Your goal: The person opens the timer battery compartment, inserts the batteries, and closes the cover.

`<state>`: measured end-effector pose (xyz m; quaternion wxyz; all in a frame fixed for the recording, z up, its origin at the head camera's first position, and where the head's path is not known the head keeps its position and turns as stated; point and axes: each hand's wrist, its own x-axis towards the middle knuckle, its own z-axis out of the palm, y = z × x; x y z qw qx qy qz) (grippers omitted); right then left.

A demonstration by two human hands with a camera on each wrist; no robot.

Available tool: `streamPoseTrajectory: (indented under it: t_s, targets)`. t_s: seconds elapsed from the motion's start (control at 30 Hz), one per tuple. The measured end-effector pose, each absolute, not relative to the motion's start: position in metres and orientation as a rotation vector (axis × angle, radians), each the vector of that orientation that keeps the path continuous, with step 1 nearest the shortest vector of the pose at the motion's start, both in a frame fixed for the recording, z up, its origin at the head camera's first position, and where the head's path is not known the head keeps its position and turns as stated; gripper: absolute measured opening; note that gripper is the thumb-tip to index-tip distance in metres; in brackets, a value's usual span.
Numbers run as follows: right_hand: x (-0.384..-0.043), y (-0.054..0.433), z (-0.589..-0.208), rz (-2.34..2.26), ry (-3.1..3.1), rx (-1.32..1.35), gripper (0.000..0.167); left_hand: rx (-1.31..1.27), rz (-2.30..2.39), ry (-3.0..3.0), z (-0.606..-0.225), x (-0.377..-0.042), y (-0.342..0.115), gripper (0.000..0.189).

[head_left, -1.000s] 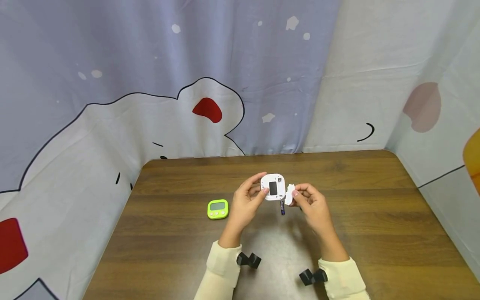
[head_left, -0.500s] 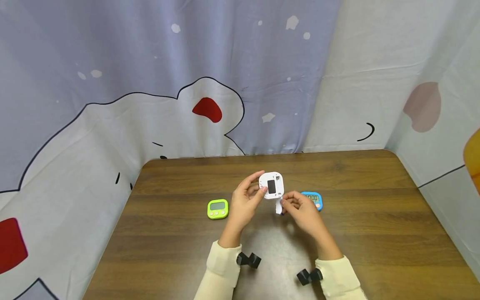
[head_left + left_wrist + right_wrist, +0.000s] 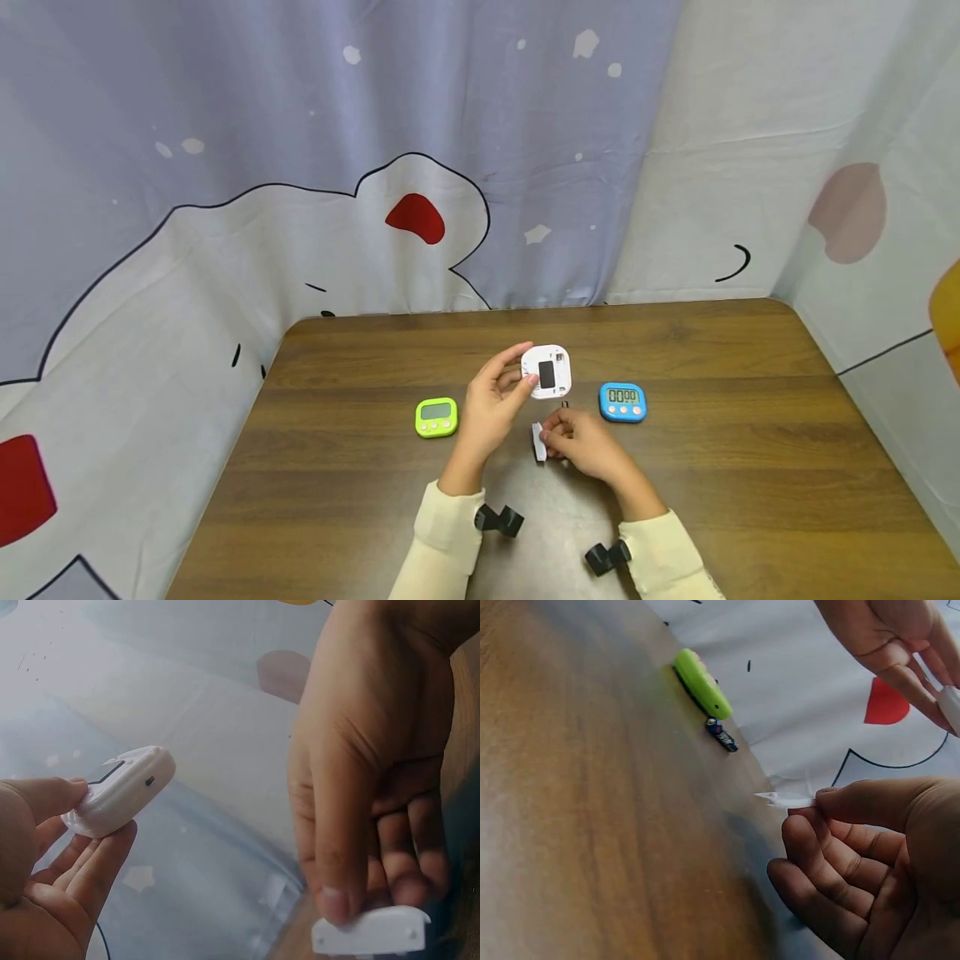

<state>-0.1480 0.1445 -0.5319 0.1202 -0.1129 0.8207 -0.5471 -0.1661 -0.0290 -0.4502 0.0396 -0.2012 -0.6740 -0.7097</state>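
My left hand (image 3: 489, 408) holds a white digital timer (image 3: 546, 372) up over the table, its back with an uncovered battery slot facing me. The thumb lies on the timer's back near a dark panel, and the fingers support it from behind. Lower and to the right, my right hand (image 3: 588, 446) pinches a white battery cover (image 3: 537, 442) between thumb and fingers. The left wrist view shows small knobs on that cover (image 3: 371, 934). A dark blue battery (image 3: 721, 735) lies on the table; in the head view my right hand mostly hides it.
A green timer (image 3: 437, 418) with a blank display lies left of my hands. To their right sits a blue timer (image 3: 622, 403) reading zeros. The wooden table (image 3: 360, 517) meets a patterned curtain (image 3: 322, 250) along its back edge.
My right hand has carried the battery cover down and left, away from the white timer, which uncovers the blue timer. My left hand stays nearly still.
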Motion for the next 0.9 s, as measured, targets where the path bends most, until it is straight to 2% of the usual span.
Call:
streamPoseTrajectory:
  t_s: [0.33, 0.9]
  targets:
    - [-0.1484, 0.1390, -0.5416, -1.413, 2.534, -0.289, 0.010, -0.617, -2.165, -2.066, -0.4497, -0.1657, -0.0286, 0.042]
    - [-0.1466, 0.1384, -0.5380, -1.294, 2.645, -0.199, 0.015, -0.619, -2.155, -2.060, -0.4493, -0.1654, -0.0292, 0.041]
